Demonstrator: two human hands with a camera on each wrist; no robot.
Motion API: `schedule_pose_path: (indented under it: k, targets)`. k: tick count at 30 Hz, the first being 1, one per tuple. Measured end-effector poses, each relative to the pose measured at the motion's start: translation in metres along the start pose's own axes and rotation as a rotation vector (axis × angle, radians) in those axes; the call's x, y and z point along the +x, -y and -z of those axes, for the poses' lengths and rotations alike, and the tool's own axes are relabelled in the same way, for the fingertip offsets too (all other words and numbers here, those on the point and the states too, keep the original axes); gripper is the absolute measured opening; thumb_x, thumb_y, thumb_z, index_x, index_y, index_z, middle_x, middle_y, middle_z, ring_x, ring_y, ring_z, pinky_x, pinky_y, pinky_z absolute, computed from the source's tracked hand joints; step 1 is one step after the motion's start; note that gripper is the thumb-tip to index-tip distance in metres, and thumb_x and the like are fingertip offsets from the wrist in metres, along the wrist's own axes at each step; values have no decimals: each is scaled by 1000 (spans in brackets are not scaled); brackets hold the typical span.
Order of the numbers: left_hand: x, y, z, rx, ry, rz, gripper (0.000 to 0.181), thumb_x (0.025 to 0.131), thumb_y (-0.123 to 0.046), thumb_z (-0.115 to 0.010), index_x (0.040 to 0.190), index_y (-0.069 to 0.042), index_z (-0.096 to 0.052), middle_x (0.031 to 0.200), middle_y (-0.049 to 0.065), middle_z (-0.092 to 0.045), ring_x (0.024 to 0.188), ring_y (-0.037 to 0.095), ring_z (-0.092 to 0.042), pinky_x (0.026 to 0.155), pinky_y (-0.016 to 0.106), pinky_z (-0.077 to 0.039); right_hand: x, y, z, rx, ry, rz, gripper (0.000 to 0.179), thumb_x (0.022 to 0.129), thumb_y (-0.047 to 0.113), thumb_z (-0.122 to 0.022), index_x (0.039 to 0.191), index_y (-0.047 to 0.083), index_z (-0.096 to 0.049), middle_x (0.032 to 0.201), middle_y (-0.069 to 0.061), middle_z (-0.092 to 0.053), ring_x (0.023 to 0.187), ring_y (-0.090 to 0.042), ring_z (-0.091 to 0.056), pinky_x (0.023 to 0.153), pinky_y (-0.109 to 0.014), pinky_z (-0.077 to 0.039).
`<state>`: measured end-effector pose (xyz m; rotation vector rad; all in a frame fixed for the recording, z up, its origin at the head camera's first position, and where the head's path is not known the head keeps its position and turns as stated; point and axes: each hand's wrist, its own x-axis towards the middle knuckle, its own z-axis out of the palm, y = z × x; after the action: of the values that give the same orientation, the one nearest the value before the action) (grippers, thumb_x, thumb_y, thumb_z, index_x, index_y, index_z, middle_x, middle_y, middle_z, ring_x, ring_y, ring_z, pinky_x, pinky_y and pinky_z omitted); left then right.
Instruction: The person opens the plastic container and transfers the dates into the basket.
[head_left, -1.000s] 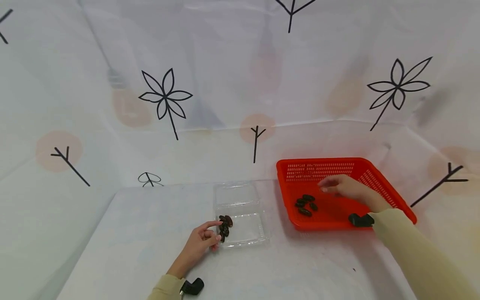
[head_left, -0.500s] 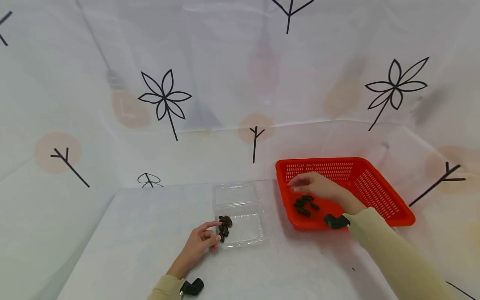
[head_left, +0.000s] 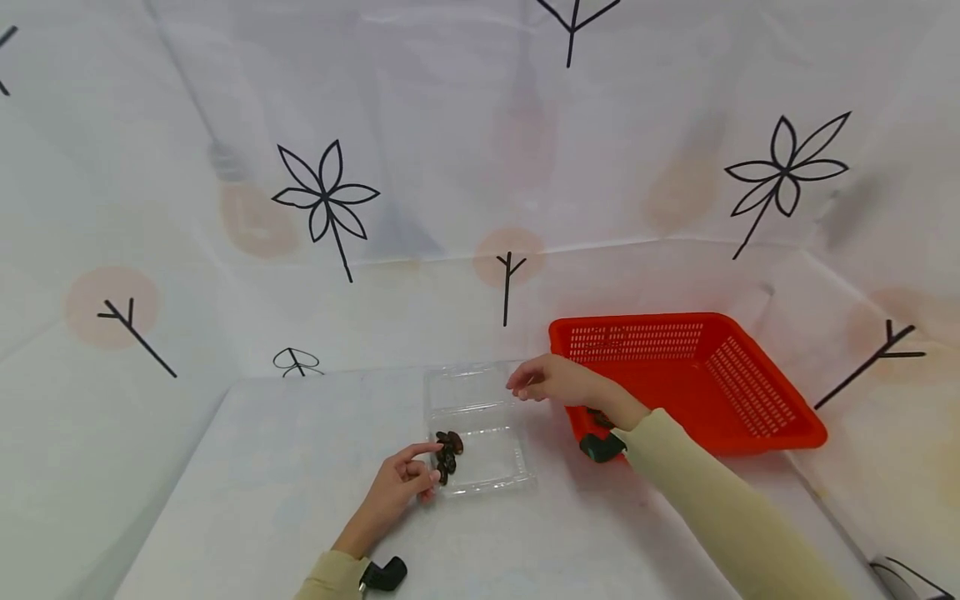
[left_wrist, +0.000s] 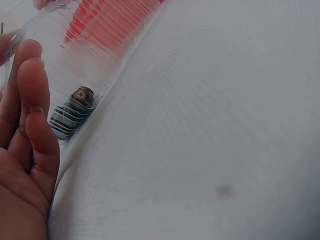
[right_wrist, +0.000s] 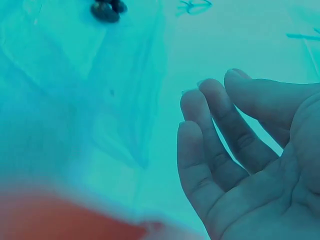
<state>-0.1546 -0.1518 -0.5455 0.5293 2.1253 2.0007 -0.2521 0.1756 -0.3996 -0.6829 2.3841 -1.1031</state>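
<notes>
A clear plastic clamshell box (head_left: 487, 458) lies opened, its lid (head_left: 468, 390) folded back. Dark, glossy oblong fruits that look like dates (head_left: 448, 454) sit bunched along its left side. My left hand (head_left: 401, 487) holds that left wall, index finger and thumb at the rim. In the left wrist view, a date (left_wrist: 77, 107) with a pale stem end shows through the ribbed wall. My right hand (head_left: 558, 385) hovers between the box and the red basket (head_left: 697, 408), above the lid's right edge. Its thumb and fingertips come close together; I cannot tell whether they hold anything.
More dates (head_left: 598, 417) lie in the left part of the basket, largely hidden by my right wrist. A white patterned cloth (head_left: 435, 183) rises behind, and the table (head_left: 300, 450) has a white cover.
My right hand has moved left from over the middle of the red basket, past its left rim, to the lid's right edge. My left hand stays at the box's left wall.
</notes>
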Motion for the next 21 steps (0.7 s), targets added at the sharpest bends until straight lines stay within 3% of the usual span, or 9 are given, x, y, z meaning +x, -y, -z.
schedule_pose_path:
  k: [5,10,21]
  targets:
    - [-1,1,0,-2,3,-3,45,95,-5,-66,136,4,-52,71,3,-62,61,13,-58,64,26,-51,19,7,-25,-5,76,33,22,96,9,-65,117,8,-71,108,-6,-69,99,-23,-63,86,-35,-53]
    - [-1,0,-1,-8,-13,45,46,94,-6,-68,136,3,-53,71,2,-61,61,12,-58,64,26,-51,30,16,-48,-25,111,70,21,96,4,-63,115,6,-72,111,-15,-69,96,-19,-63,86,-34,-53]
    - [0,0,0,-15,-4,35,46,92,-5,-70,135,4,-54,71,3,-61,60,11,-58,63,25,-50,40,20,-84,-44,160,98,27,95,1,-63,120,4,-71,117,-9,-70,104,-20,-66,93,-40,-51]
